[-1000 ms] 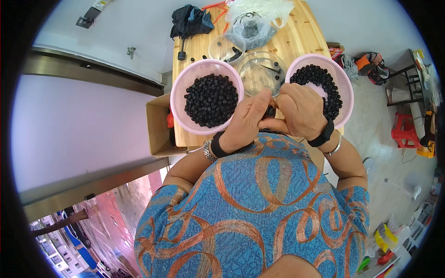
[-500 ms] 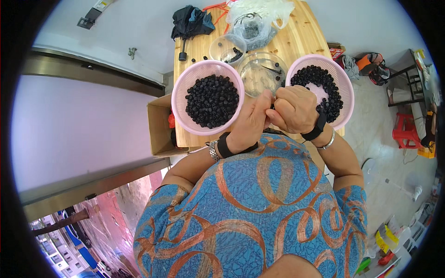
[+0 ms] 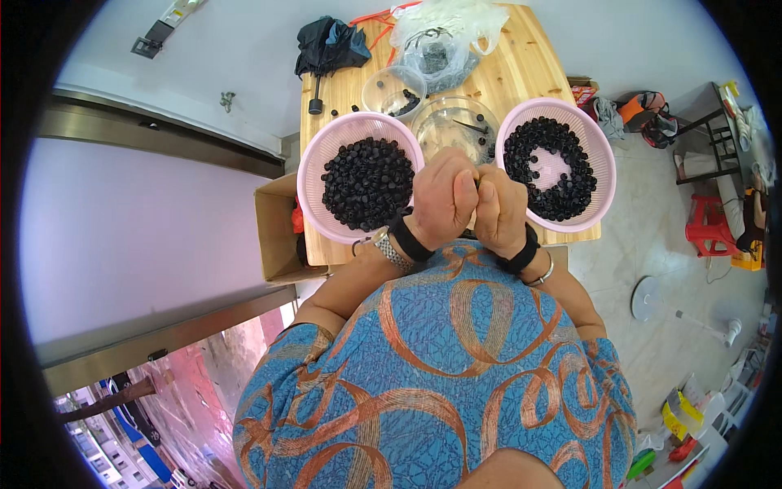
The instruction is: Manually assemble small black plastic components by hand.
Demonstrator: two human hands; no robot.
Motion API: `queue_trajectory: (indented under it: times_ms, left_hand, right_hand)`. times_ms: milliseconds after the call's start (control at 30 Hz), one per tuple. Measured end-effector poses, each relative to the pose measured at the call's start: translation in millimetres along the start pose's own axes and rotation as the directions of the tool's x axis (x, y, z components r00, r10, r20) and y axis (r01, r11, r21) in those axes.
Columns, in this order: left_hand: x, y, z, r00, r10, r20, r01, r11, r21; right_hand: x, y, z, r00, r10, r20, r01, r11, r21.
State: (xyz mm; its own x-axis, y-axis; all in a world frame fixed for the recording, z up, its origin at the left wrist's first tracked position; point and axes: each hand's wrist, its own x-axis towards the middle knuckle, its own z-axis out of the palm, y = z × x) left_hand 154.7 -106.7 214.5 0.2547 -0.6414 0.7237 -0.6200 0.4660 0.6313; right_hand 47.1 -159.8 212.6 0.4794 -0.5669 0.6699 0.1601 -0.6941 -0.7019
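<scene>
My left hand and my right hand meet over the near edge of the table, thumbs side by side and fingers curled in. Whatever lies between their fingertips is hidden. To the left stands a pink mesh basket heaped with small black caps. A second pink basket, on the right, has similar black caps ringed around a bare patch. Just beyond my hands is a clear round tub with a thin dark tool and a few black caps inside.
A smaller clear tub with some black pieces stands behind, near plastic bags and a folded umbrella on the wooden table. Beside the table's left side is a cardboard box. A red stool stands at the right.
My right hand has come away from the right basket's rim and turned upright against the left hand. My left hand has rolled over, its back now showing. The view has shifted slightly.
</scene>
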Motion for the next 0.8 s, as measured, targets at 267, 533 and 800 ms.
queue_trajectory:
  times_ms: [267, 533, 800]
  left_hand:
    - [10, -9, -11, 0.961, 0.269, 0.059, -0.273, 0.959, 0.075]
    - [4, 31, -19, 0.801, -0.448, 0.398, 0.586, 0.724, -0.365]
    - [0, 39, -10, 0.82, -0.497, 0.284, 0.563, 0.788, -0.249]
  right_hand:
    - [-3, -6, 2, 0.993, 0.107, 0.039, -0.11, 0.989, 0.096]
    - [7, 10, -23, 0.94, -0.274, 0.204, 0.322, 0.909, -0.264]
    - [14, 8, -26, 0.887, -0.376, 0.269, 0.442, 0.86, -0.254]
